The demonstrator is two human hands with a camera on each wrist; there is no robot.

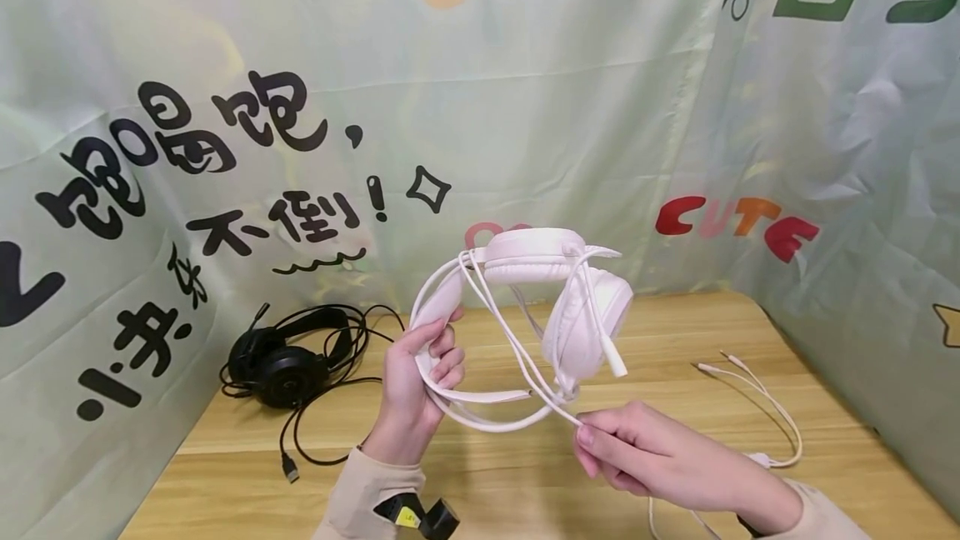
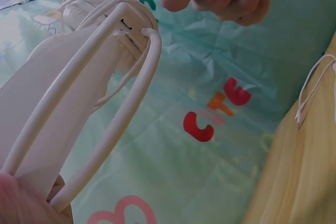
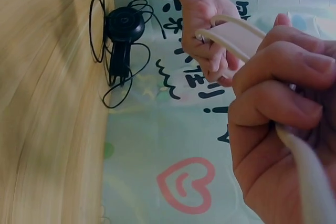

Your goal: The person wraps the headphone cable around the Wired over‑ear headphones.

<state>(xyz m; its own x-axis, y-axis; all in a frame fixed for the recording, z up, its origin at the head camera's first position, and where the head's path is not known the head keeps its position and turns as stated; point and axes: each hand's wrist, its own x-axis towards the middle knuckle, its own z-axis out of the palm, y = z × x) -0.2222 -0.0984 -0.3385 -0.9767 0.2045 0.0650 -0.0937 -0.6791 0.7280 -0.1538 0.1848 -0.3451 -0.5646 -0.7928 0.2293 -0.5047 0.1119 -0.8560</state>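
White headphones (image 1: 536, 244) with two padded ear cups and a small boom microphone (image 1: 613, 355) are held up above the wooden table. My left hand (image 1: 420, 369) grips them by the headband, its fingers curled round the band. In the left wrist view the two headband tubes (image 2: 113, 135) run up from that hand towards an ear cup. Between thumb and fingers, my right hand (image 1: 645, 448) pinches the white cable (image 1: 551, 402) just below the ear cups. Loops of this cable pass round the headphones. In the right wrist view, curled fingers (image 3: 278, 98) surround the cable.
Black headphones (image 1: 292, 369) with a tangled cable and a USB plug (image 1: 289, 467) lie at the table's left. On the right, the white cable's split end with two plugs (image 1: 738, 369) rests on the table (image 1: 675, 332). A printed curtain (image 1: 525, 123) stands behind and at both sides.
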